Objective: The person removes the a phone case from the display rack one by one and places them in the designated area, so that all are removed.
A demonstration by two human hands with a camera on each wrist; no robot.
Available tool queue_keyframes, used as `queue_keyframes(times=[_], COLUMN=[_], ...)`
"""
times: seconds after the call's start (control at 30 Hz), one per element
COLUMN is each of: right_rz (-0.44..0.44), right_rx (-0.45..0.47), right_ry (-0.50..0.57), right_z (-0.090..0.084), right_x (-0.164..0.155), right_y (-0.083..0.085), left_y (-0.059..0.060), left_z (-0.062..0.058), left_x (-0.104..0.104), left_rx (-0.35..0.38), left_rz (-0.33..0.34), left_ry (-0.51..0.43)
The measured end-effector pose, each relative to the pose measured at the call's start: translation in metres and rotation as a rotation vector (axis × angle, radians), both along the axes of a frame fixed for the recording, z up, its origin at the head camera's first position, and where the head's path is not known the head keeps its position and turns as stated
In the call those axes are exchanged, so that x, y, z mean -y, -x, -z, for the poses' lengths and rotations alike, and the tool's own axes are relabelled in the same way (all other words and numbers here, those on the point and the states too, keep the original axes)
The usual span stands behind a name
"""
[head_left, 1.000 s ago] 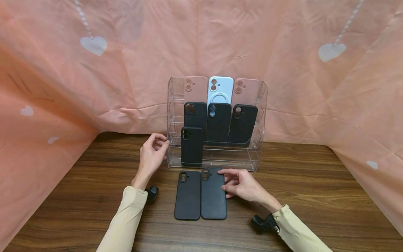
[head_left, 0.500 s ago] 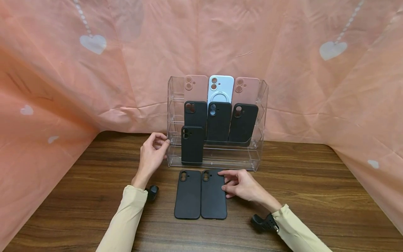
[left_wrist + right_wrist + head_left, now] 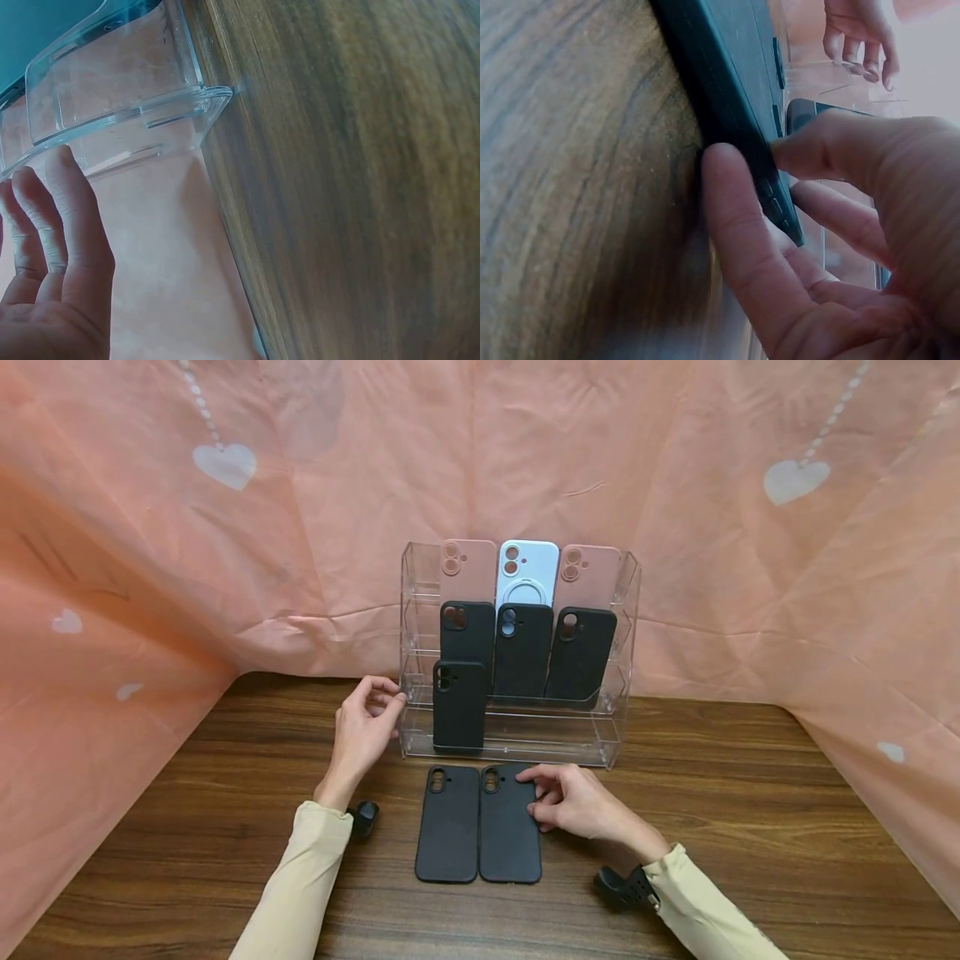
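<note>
Black case (image 3: 508,843) has its one-o'clock edge pinched by the right hand (image 3: 579,802). Fingers loose, the left hand (image 3: 363,720) touches the rack (image 3: 551,752) at eight.

I see a pale yellow left sleeve (image 3: 296,877) toward seven o'clock and a matching right sleeve (image 3: 701,902) toward five, cuffs crinkled. The left hand (image 3: 361,727) and right hand (image 3: 577,802) are bare; rounded black wrist units (image 3: 364,819) sit by both cuffs.

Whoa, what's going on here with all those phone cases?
A person's right grip holds the edge of a black phone case, which lies on the table beside another black one. The left grip touches the side of a clear rack. Seven cases stand in it: four black, two pink, one white.
</note>
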State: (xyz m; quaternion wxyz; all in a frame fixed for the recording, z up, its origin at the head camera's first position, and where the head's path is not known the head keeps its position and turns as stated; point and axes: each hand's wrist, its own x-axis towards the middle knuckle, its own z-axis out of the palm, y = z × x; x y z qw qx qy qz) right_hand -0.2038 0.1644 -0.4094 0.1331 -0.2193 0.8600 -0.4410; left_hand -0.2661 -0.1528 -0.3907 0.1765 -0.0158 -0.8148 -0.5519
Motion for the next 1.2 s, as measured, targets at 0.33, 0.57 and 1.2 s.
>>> queue_keyframes(times=[0.33,0.57,1.2], right_rz=[-0.069,-0.083,-0.112], right_rx=[-0.071,-0.068,-0.084], right_ry=[-0.110,-0.129,-0.146], right_z=[0.001,0.001,0.003], right_x=[0.000,0.001,-0.001], right_y=[0.004,0.006,0.011], left_y=[0.000,-0.001,-0.001], left_z=[0.000,0.000,0.001], left_x=[0.000,0.000,0.000], left_rx=[-0.011,-0.008,-0.016], left_rz=[-0.003,0.003,0.006], left_ry=[0.006,0.004,0.007])
